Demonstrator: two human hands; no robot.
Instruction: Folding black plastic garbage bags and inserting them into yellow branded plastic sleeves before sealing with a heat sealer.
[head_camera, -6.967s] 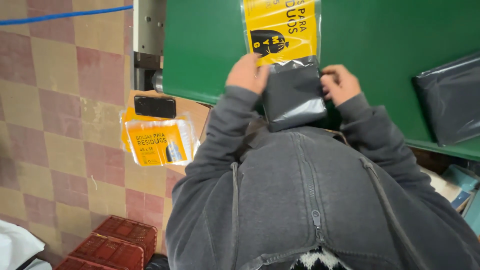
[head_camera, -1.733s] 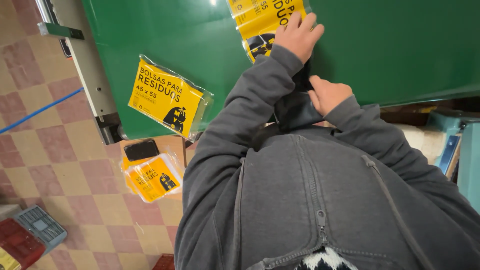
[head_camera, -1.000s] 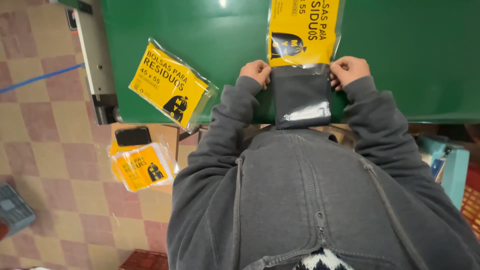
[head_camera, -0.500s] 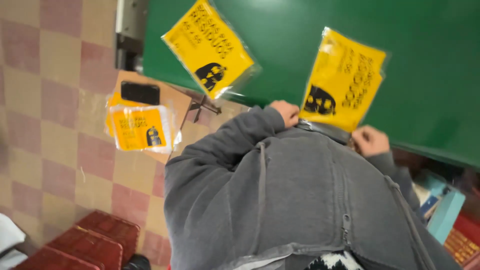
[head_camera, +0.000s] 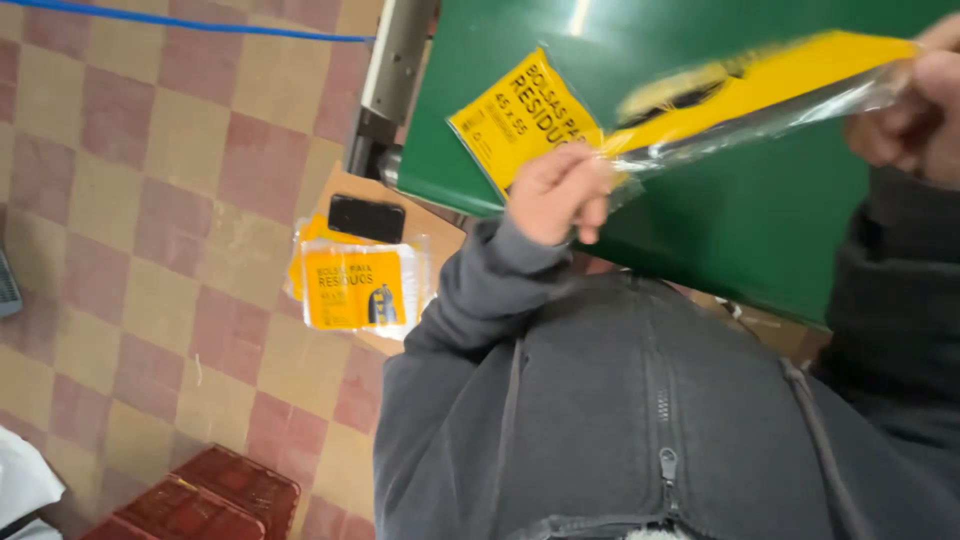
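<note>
The left hand (head_camera: 555, 195) and right hand (head_camera: 915, 110) each pinch one end of a clear packet with a yellow label (head_camera: 740, 95), stretching it flat and lifted above the green counter (head_camera: 740, 220). Beneath its left end, a second yellow-labelled packet (head_camera: 520, 120) lies flat on the counter. Left of the counter, a stack of similar packets (head_camera: 360, 290) rests on a brown board (head_camera: 440, 235) beside a black phone (head_camera: 367, 218), kept within reach.

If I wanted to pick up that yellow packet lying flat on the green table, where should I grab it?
Probably by its near lower corner. The flat yellow packet lies on the green table close to the front edge, so that corner can be pinched from the person's side. The left hand and the lifted yellow packet, held by both hands, cover its right side.
</note>
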